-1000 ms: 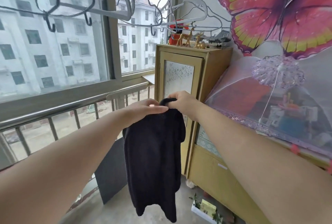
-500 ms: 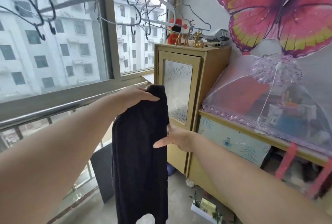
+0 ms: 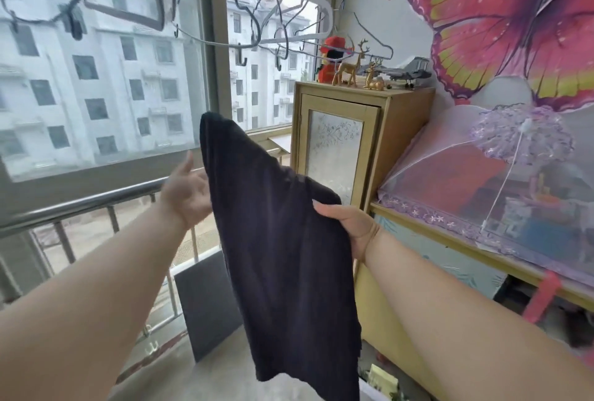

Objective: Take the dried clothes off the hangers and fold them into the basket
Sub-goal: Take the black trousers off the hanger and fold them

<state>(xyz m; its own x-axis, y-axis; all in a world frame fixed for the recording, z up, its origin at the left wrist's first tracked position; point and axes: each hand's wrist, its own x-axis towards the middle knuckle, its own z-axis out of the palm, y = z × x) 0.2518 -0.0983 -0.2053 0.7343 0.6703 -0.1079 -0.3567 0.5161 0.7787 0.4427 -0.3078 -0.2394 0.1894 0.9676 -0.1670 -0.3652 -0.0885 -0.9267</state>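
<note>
Dark garment (image 3: 283, 240): in the air between both hands, its lower end hanging free above the floor (image 3: 212, 378).
Left hand (image 3: 188, 190): palm spread, thumb straight, fingers hidden behind the cloth's raised end.
Right hand (image 3: 352, 223): grips the garment's right edge, thumb on top.
Hangers (image 3: 299, 5): bare, overhead by the window.
Cabinet (image 3: 405, 130): just behind the garment.

The cloth (image 3: 283, 256) is plain dark navy, the butterfly (image 3: 501, 14) at two o'clock is pink with yellow bands, the cabinet (image 3: 405, 124) at one o'clock is tan with a pale flowered door panel (image 3: 334, 156), and the net cover (image 3: 450, 182) at three o'clock is lilac.
</note>
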